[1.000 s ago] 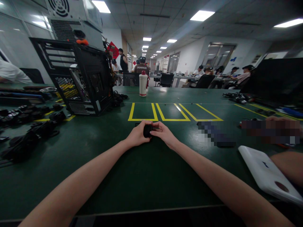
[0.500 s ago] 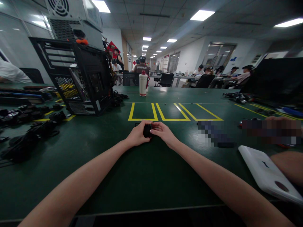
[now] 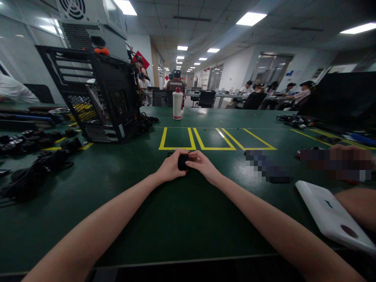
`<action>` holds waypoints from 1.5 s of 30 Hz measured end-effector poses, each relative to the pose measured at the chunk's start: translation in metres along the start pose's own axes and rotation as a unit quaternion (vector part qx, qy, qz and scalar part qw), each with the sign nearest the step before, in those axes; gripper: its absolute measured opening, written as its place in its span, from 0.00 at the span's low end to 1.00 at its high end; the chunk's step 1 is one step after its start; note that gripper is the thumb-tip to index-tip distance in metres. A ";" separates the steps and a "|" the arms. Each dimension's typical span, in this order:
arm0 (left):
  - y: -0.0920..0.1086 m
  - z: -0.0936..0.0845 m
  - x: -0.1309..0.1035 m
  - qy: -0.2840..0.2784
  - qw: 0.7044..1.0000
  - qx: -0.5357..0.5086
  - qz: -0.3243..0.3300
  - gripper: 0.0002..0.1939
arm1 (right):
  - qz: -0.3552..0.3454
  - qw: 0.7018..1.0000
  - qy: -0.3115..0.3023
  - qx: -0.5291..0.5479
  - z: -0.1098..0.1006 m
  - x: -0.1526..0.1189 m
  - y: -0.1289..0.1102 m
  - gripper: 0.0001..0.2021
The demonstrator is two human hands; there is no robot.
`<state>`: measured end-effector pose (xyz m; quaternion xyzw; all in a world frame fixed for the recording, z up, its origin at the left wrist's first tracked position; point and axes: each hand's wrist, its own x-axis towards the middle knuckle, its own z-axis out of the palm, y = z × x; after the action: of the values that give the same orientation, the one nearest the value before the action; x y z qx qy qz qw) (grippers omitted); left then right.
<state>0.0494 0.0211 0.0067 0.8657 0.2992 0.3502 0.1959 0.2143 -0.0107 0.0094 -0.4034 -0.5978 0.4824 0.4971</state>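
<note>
A small black object [image 3: 183, 161] is between my two hands, low over the green table [image 3: 176, 219], just nearer to me than the yellow tape outlines [image 3: 214, 148]. My left hand [image 3: 171, 166] curls round its left side, with the thumb below and the fingers above. From the right, the fingertips of my right hand [image 3: 202, 164] pinch at its edge. A further dark part sticks out behind my left hand. The object's details are too dark to make out.
An open black computer case [image 3: 102, 98] stands at the left, beside dark parts [image 3: 35, 168]. A white bottle [image 3: 177, 103] stands further back. At the right lie a blurred dark item [image 3: 268, 166] and a white device [image 3: 331, 211], near another person's arm [image 3: 358, 205].
</note>
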 end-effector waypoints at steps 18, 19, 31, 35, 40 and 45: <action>-0.001 0.001 0.000 0.006 1.000 -0.007 0.002 0.31 | 0.010 1.000 -0.020 0.015 -0.001 0.001 0.004 0.20; -0.001 0.001 0.000 0.006 1.000 -0.006 0.003 0.31 | 0.007 1.000 -0.018 0.010 -0.001 0.001 0.004 0.18; 0.003 -0.001 0.000 -0.001 1.000 -0.012 -0.012 0.31 | 0.041 0.999 0.000 0.008 -0.001 0.004 0.002 0.17; 0.000 0.001 0.000 0.003 1.000 -0.006 -0.011 0.32 | 0.020 0.999 -0.023 0.030 -0.002 0.003 0.004 0.21; -0.001 0.002 0.000 0.008 1.000 -0.003 -0.005 0.31 | 0.009 1.000 -0.009 0.009 -0.002 0.002 0.006 0.14; 0.000 0.001 0.000 0.005 1.000 -0.007 -0.006 0.31 | 0.011 1.000 0.018 -0.006 -0.001 0.002 0.003 0.12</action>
<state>0.0501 0.0209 0.0064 0.8610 0.3024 0.3553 0.2026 0.2148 -0.0081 0.0069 -0.4216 -0.5874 0.4764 0.5003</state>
